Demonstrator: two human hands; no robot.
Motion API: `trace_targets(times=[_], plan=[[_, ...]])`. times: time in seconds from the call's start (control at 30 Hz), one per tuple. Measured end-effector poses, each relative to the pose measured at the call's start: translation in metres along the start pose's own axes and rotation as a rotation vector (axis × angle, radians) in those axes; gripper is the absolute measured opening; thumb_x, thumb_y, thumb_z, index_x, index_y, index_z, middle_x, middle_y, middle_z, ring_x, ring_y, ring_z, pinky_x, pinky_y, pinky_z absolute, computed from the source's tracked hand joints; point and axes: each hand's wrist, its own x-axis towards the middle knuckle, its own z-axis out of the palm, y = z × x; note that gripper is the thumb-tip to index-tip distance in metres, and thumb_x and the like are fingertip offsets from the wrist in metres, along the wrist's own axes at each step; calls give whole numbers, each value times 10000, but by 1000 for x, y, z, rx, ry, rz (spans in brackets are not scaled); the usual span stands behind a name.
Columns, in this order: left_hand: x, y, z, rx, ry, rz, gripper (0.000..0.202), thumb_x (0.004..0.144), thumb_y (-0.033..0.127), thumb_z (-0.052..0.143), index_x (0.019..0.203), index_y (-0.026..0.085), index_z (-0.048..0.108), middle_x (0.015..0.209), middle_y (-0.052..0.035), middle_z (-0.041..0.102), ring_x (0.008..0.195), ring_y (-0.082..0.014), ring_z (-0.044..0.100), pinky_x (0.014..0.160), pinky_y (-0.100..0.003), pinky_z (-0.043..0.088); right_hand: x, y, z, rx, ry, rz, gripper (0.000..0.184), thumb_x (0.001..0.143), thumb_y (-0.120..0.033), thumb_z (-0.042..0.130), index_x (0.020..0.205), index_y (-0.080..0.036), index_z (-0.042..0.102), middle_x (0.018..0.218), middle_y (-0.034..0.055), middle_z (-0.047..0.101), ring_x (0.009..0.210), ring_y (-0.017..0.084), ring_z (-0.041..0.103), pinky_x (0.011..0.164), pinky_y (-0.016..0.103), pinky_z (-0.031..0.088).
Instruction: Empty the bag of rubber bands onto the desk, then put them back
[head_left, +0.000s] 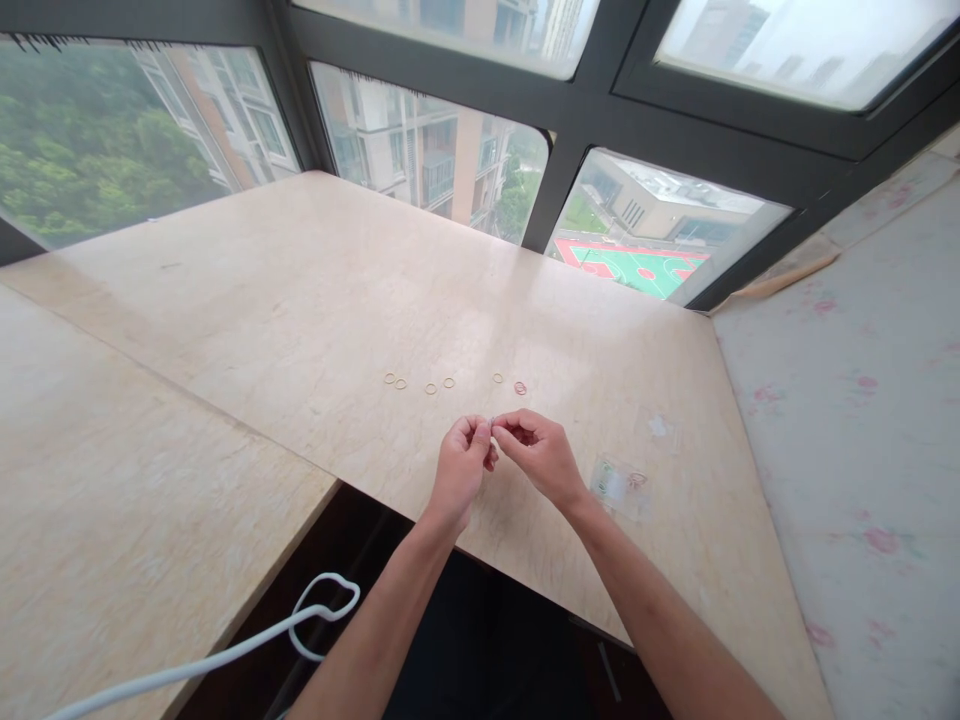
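My left hand [465, 455] and my right hand [538, 448] meet above the near part of the stone-patterned counter [300, 300], fingertips pinched together. Something tiny and pale shows between the fingertips, too small to name. Beyond my hands lies a loose row of thin yellowish rings [430, 389], some in pairs. At the right end of that row are red rings [520, 388], overlapping each other. To the right of my right forearm rests a clear plastic bag [619, 487] with a few reddish rings at its right side.
A small clear wrapper with a white label [658, 427] lies farther right. A white cable [225, 655] loops over the dark gap at lower left. Dark-framed windows [442, 150] border the back, and a floral-papered wall [862, 450] stands on the right.
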Motion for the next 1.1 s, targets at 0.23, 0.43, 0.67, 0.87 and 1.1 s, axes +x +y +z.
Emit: trace_targets(times=[0.23,0.43,0.67,0.87,1.1], plan=[[-6,-3,8,-21,0,8,338,820,439,661,846,132,523,693,-1,514,599,-85,438,563,-209,369,-19,7,2,171,61,108,166,831,-316,639,847,-161,697,777,44,677,663,139,624,621,263,506],[-9,-6,5,29,-8,5,332,803,427,689,864,117,587,679,-16,559,599,-93,486,573,-208,391,-28,7,4,275,155,205,204,787,-334,688,885,-160,727,772,35,689,635,116,605,627,244,508],[-11,-11,0,75,-18,28,323,797,413,709,910,116,654,731,-38,615,615,-106,550,578,-210,431,-36,12,8,355,218,235,263,801,-380,675,929,-162,748,715,35,670,623,126,586,561,240,483],[-14,-13,-4,208,-37,66,314,817,400,691,975,130,663,798,-59,653,658,-127,590,621,-228,471,-45,9,8,342,235,242,248,801,-352,654,953,-183,755,714,34,651,668,138,584,561,244,480],[-18,-11,-5,301,-74,112,295,809,390,705,932,130,638,864,-70,655,696,-136,584,656,-242,475,-56,8,4,350,160,213,254,790,-249,618,1013,-222,738,923,35,670,672,107,574,595,244,480]])
